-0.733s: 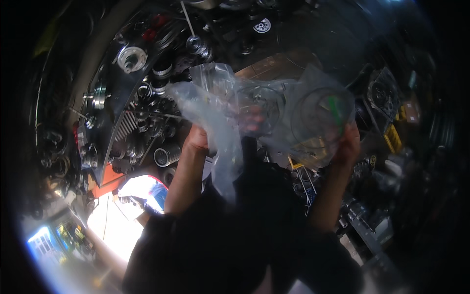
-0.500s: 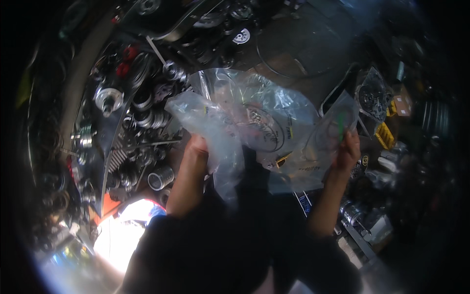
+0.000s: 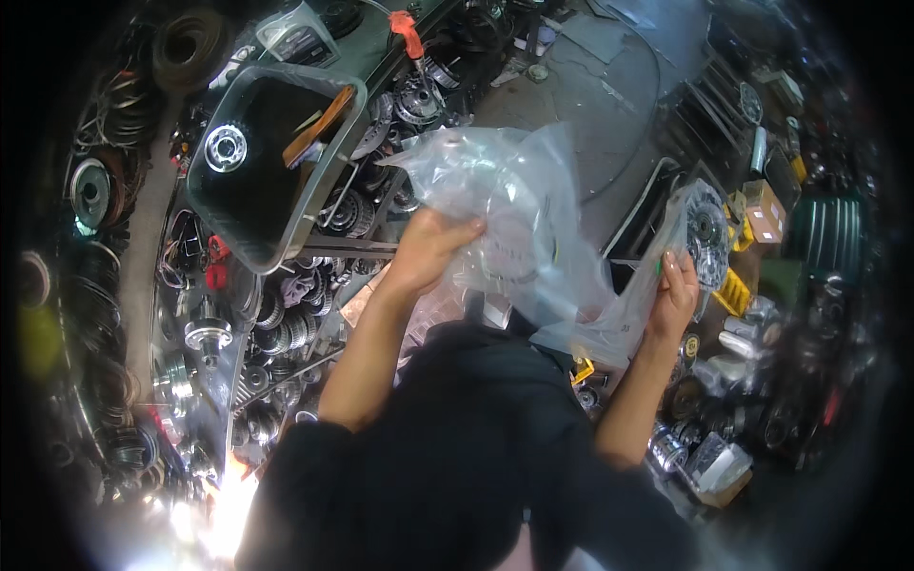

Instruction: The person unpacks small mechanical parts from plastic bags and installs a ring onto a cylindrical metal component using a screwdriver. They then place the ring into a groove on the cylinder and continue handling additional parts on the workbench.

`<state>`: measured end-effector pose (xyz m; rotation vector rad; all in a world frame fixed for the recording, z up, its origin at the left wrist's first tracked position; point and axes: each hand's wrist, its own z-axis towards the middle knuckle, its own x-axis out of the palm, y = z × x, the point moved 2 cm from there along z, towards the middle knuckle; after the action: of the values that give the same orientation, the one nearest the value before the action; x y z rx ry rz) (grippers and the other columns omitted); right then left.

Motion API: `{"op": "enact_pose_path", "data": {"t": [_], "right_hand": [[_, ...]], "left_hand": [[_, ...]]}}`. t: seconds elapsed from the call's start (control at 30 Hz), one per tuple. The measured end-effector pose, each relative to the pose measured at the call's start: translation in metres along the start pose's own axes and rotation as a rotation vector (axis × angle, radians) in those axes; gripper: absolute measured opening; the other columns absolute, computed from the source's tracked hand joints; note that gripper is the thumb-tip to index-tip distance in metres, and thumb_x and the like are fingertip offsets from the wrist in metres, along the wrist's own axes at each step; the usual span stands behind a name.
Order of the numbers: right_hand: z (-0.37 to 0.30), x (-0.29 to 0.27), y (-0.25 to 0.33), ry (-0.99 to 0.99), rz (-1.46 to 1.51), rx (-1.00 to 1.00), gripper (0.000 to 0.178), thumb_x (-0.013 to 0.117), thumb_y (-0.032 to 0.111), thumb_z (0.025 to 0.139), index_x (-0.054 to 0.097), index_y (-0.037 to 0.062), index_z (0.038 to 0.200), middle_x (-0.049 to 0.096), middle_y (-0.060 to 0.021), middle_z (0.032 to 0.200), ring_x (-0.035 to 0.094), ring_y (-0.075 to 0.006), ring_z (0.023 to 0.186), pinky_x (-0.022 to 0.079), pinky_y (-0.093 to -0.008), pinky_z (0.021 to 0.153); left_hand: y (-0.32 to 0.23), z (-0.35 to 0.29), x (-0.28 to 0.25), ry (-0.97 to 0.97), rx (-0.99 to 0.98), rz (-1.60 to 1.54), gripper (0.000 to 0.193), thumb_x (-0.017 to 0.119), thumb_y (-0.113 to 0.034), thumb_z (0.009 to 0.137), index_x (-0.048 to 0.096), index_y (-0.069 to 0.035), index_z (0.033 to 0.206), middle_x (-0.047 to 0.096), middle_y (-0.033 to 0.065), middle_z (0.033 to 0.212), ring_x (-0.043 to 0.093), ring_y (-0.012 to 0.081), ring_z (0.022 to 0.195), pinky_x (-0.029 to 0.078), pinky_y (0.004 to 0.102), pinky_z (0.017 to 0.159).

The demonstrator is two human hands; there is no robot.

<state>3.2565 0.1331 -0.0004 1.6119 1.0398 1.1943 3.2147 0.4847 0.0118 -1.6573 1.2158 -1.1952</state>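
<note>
A large see-through plastic bag point(image 3: 519, 214) hangs crumpled in front of me. My left hand point(image 3: 436, 249) is closed on its left side, thumb lying over the film. At the right, my right hand point(image 3: 674, 293) pinches a strip of plastic film point(image 3: 649, 271), with a small green spot by its fingertips. Whether this strip belongs to the same bag, I cannot tell. Faint rounded outlines show through the large bag, too blurred to name. Just beyond my right hand is a round metal part point(image 3: 705, 224) in plastic wrapping.
A grey tub point(image 3: 276, 257) with a metal ring point(image 3: 226, 148) inside stands at the far left. Gears and machined parts point(image 3: 286, 328) crowd the left bench. To the right are cardboard boxes point(image 3: 764, 211), yellow pieces point(image 3: 732, 292) and a metal cylinder point(image 3: 668, 447).
My view has shifted, bringing the grey tub into sight. The left hand has gone up and slightly right with the bag, and its thumb now shows on top. The right hand keeps its pinch.
</note>
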Motion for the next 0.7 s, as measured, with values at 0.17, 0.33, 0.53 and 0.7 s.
{"op": "enact_pose_path", "data": {"t": [0.17, 0.33, 0.53, 0.7], "right_hand": [[0.169, -0.014, 0.004, -0.034, 0.082, 0.061, 0.018, 0.065, 0.010, 0.096, 0.064, 0.0015, 0.113, 0.069, -0.0047, 0.094, 0.063, -0.0124, 0.075, 0.052, -0.0260, 0.064], [0.366, -0.025, 0.035, 0.003, -0.004, 0.053, 0.015, 0.066, 0.010, 0.096, 0.065, 0.0031, 0.110, 0.068, -0.0044, 0.093, 0.063, -0.0119, 0.074, 0.051, -0.0263, 0.062], [0.576, 0.007, 0.119, 0.192, -0.107, -0.015, 0.014, 0.068, 0.014, 0.097, 0.067, 0.0043, 0.108, 0.069, -0.0007, 0.091, 0.061, -0.0073, 0.071, 0.048, -0.0228, 0.061], [0.675, 0.084, 0.158, 0.249, -0.409, -0.006, 0.012, 0.069, 0.012, 0.096, 0.068, 0.0024, 0.103, 0.065, 0.0007, 0.077, 0.056, -0.0051, 0.059, 0.040, -0.0204, 0.051]], "left_hand": [[-0.013, 0.153, 0.035, -0.146, 0.113, -0.067, 0.044, 0.067, -0.001, 0.092, 0.054, 0.005, 0.134, 0.065, 0.0119, 0.123, 0.061, 0.0188, 0.111, 0.048, 0.0344, 0.098], [-0.038, 0.310, 0.097, -0.219, 0.083, -0.009, 0.045, 0.067, -0.001, 0.092, 0.053, 0.005, 0.135, 0.065, 0.0113, 0.124, 0.061, 0.0184, 0.112, 0.046, 0.0346, 0.101], [-0.097, 0.461, 0.170, -0.256, 0.111, 0.014, 0.045, 0.067, -0.004, 0.092, 0.054, 0.003, 0.134, 0.064, 0.0108, 0.125, 0.060, 0.0188, 0.114, 0.045, 0.0347, 0.102], [-0.162, 0.528, 0.193, -0.334, -0.120, 0.402, 0.042, 0.065, -0.005, 0.095, 0.056, -0.002, 0.136, 0.065, 0.0069, 0.124, 0.061, 0.0174, 0.112, 0.050, 0.0329, 0.097]]}}
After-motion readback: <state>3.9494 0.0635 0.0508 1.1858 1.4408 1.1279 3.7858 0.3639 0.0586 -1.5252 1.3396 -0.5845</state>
